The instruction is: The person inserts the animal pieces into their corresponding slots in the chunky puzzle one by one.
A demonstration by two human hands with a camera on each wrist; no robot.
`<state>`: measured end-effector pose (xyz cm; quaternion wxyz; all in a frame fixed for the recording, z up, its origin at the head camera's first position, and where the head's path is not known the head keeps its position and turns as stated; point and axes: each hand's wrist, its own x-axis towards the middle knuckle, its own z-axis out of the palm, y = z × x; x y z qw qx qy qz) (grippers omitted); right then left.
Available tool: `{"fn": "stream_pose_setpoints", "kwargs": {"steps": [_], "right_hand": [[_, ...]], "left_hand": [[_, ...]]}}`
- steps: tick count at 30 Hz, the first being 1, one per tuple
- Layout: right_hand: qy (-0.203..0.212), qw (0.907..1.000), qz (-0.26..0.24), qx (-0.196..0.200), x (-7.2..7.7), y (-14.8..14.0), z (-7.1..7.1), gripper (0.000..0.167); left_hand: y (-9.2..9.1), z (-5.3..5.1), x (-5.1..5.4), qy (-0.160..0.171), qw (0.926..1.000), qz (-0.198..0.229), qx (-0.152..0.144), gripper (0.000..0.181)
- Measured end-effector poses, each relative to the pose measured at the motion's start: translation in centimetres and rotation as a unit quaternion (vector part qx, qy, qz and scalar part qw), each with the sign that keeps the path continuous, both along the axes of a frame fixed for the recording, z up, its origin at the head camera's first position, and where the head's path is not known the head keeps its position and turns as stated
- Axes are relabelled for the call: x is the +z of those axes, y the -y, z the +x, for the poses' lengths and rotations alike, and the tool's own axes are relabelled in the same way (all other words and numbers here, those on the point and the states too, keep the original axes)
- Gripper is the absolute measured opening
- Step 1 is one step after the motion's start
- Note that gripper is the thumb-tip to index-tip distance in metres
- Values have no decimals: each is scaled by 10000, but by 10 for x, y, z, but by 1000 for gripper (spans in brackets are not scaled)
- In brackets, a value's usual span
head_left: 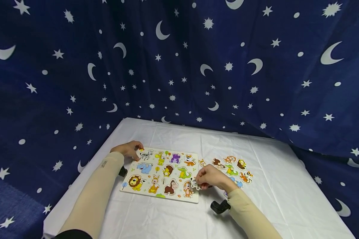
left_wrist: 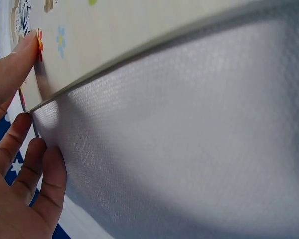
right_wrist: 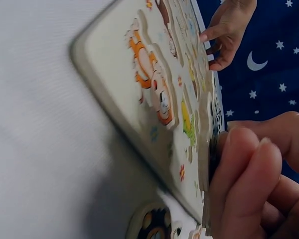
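Observation:
A pale wooden animal board (head_left: 161,179) lies on the white cloth, its shaped places showing printed animals. At its back left corner my left hand (head_left: 127,149) grips the edge; in the left wrist view the thumb of that hand (left_wrist: 20,144) rests on the top face and the other fingers are at the rim. Over the board's right edge, my right hand (head_left: 213,177) pinches a zebra piece (head_left: 194,183). The right wrist view shows this piece (right_wrist: 205,144) nearly edge-on between the fingers of the right hand (right_wrist: 269,174).
Right of the board lie several loose animal pieces, among them a crocodile (head_left: 232,170), a tiger (head_left: 246,177) and a lion (head_left: 241,164). A dark blue curtain (head_left: 179,66) with moons and stars hangs behind the white-covered table (head_left: 167,220).

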<state>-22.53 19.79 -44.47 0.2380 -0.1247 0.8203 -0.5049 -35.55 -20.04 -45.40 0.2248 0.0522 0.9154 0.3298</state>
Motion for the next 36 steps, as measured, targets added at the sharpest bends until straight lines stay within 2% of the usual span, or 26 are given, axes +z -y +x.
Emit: {"fn": "stream_pose_setpoints", "kwargs": {"steps": [2, 9, 16, 21, 27, 36], "right_hand": [[-47, 10000, 14, -7, 0, 3, -2, 10], [-206, 9997, 109, 25, -2, 16, -9, 8], [-165, 9998, 69, -35, -8, 25, -14, 7], [-250, 9993, 267, -116, -13, 31, -18, 5], [-467, 9980, 421, -114, -8, 41, -23, 7], [-514, 9971, 549, -146, 0, 54, -31, 8]], "left_hand": [[-2, 0, -1, -38, 10000, -28, -72, 48], [-5, 5, -4, 1, 9999, -133, 47, 50], [-6, 7, -7, -99, 9998, -101, -154, 50], [-5, 7, -7, -160, 9995, -183, -214, 50], [-2, 4, -3, -111, 9997, -162, -139, 50], [2, 1, 0, -151, 9995, -187, -202, 53]]}}
